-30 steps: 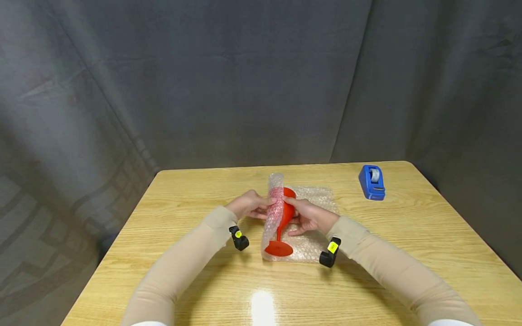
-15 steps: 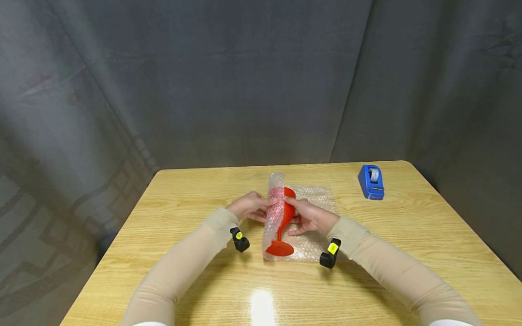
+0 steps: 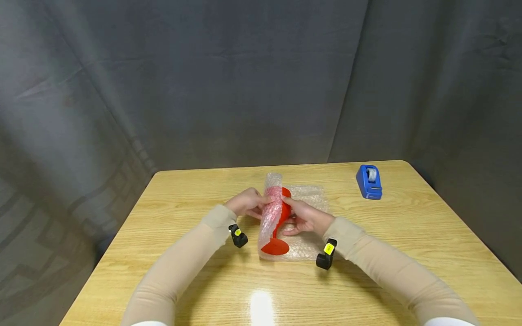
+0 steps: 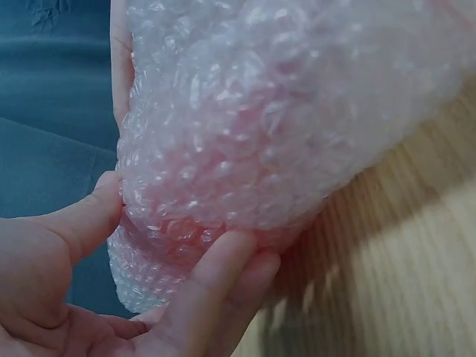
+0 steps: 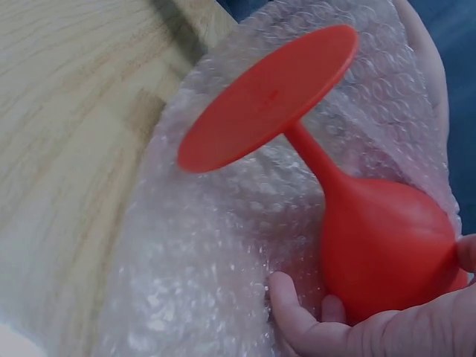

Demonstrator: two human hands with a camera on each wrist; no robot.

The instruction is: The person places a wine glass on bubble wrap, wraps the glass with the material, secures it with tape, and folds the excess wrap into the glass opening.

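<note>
A red goblet [image 3: 275, 246] lies on its side on a sheet of bubble wrap [image 3: 306, 246]. The wrap's left part is folded up over the left side of its bowl, while the stem and round foot show at the near end. My left hand [image 3: 248, 202] grips the folded wrap over the bowl, thumb on top and fingers lower down, as the left wrist view shows against the bubble wrap [image 4: 245, 134]. From the right, my right hand [image 3: 307, 217] holds the goblet's bowl [image 5: 394, 245] between thumb and fingers; some fingertips are hidden behind it.
A blue tape dispenser [image 3: 369, 183] with a roll of tape stands at the back right of the wooden table [image 3: 195, 190]. Grey curtains [image 3: 244, 90] hang behind the table and at both sides. Each wrist carries a small black camera.
Both hands have shifted slightly left with the goblet and the wrap. The goblet tilts a little more, and the sheet's right edge has come left. The head view has also drifted slightly.
</note>
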